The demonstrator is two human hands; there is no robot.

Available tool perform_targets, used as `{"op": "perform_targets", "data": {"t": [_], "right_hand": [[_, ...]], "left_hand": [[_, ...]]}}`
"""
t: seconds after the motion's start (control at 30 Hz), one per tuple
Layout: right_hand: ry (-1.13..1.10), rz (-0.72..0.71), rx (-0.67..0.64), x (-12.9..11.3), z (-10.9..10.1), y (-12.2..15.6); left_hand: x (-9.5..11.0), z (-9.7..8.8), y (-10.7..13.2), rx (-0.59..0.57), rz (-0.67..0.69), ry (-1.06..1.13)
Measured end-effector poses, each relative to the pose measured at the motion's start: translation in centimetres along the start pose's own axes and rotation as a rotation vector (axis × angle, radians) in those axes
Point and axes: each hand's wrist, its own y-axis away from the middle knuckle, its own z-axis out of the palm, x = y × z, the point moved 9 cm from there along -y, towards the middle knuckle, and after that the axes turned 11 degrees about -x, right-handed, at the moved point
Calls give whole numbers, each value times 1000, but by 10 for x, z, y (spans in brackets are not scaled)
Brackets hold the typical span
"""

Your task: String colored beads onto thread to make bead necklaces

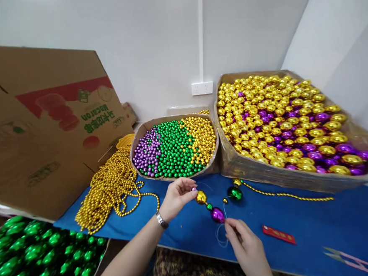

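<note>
My left hand [177, 197] pinches a small purple bead [194, 189] between thumb and fingers, at the upper left end of a short bead strand. Along this strand follow a large gold bead [201, 197], a small green bead [210, 207] and a large purple oval bead [217, 215]. At the purple bead's lower end, the thumb and fingers of my right hand [246, 243] are closed on the strand. A thin clear string [221, 239] loops below. Just beyond lie a large green bead [234, 193] and a small gold bead [225, 200].
A box of purple, green and gold round beads [134, 157] stands behind my left hand; a larger box of gold and purple oval beads [241, 169] is right. Gold bead chains [104, 191] lie left. Snips [352, 260] and a red packet [278, 234] lie right.
</note>
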Motion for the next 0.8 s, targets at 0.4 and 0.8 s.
{"op": "perform_targets", "data": {"t": [0.4,0.8], "right_hand": [[-7,52,11,31,-10,-12],[222,-419,-82,-86,22,-35]], "left_hand": [[-15,17,4,-21,8,-240],[87,-10,59,-24,197,-560]]}}
